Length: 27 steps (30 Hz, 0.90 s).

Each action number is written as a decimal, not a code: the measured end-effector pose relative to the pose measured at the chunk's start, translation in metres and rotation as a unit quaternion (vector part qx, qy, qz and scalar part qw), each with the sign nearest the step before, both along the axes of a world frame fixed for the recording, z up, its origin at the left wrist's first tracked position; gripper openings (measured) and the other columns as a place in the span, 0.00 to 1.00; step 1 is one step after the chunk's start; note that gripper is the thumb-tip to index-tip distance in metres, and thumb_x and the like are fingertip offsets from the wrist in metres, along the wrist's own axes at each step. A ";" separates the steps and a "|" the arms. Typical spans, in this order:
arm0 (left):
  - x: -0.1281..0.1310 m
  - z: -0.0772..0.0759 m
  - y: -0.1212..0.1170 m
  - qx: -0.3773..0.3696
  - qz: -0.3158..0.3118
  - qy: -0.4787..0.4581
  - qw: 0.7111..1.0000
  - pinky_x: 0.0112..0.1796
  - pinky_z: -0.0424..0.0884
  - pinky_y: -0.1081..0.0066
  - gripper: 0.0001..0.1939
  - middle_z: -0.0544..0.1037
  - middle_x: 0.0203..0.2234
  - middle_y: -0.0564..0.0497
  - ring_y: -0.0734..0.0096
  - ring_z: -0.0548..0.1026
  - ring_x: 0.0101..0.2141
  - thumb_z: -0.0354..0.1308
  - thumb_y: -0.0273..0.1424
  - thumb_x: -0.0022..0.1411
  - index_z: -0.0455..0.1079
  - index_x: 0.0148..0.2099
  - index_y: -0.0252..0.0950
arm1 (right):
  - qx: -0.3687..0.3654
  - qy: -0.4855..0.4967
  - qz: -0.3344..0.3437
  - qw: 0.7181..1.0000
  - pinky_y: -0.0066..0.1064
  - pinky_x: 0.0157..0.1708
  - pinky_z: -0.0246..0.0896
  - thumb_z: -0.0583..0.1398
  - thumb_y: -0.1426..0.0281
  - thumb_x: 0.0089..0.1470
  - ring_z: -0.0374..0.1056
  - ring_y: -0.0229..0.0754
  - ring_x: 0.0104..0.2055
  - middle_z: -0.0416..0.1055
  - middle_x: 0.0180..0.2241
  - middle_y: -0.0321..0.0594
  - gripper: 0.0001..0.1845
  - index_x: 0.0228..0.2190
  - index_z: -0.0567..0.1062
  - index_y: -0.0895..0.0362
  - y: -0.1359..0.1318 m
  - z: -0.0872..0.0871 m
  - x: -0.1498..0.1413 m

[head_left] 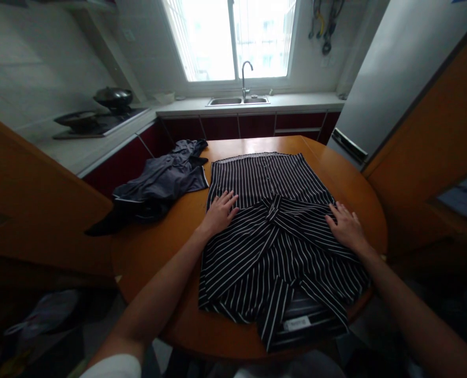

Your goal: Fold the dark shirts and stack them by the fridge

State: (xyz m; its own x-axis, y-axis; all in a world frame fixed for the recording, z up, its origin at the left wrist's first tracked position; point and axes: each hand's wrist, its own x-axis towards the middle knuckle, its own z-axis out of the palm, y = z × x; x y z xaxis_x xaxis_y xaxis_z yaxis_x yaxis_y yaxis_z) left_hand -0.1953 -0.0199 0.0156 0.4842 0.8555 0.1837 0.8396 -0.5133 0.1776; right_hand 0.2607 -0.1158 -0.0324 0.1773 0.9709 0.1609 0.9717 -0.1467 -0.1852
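Observation:
A black shirt with white stripes (252,257) lies spread on the wooden table, its collar and white label toward me and its hem at the far side. Its sleeves cross over near the middle of the body. My left hand (220,212) rests flat on the shirt's left edge, fingers spread. On the opposite edge lies my right hand (346,227), also flat with its fingers apart. Neither hand grips the cloth. Left of the shirt, a crumpled dark grey garment (162,181) hangs partly past the table's edge.
The round-ended wooden table (154,268) stands before me. Beyond it are a counter with a sink (227,101) and a tap (244,79) under a window. A stove with a wok (113,97) is at the left. A fridge (398,68) stands at the right.

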 end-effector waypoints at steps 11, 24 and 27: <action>0.023 -0.009 -0.020 -0.082 -0.111 0.043 0.989 0.67 0.43 0.44 0.31 0.47 0.73 0.52 0.51 0.43 0.71 0.38 0.50 0.75 0.48 0.74 0.48 | -0.003 -0.009 -0.005 1.000 0.55 0.68 0.41 0.43 0.54 0.68 0.48 0.54 0.71 0.50 0.70 0.53 0.35 0.67 0.60 0.61 0.001 -0.002 0.000; 0.024 -0.010 -0.019 -0.085 -0.108 0.034 0.990 0.67 0.43 0.45 0.31 0.48 0.72 0.52 0.53 0.44 0.71 0.38 0.50 0.75 0.49 0.74 0.47 | -0.001 -0.008 -0.003 1.000 0.55 0.67 0.42 0.43 0.54 0.67 0.48 0.55 0.71 0.51 0.70 0.53 0.35 0.66 0.61 0.61 0.000 -0.001 0.000; 0.024 -0.007 -0.019 -0.088 -0.108 0.037 0.990 0.67 0.43 0.44 0.31 0.48 0.72 0.52 0.52 0.43 0.71 0.38 0.50 0.75 0.49 0.74 0.46 | -0.001 -0.009 -0.003 1.000 0.55 0.67 0.42 0.43 0.54 0.68 0.48 0.55 0.71 0.51 0.70 0.54 0.35 0.66 0.61 0.61 0.001 -0.001 0.001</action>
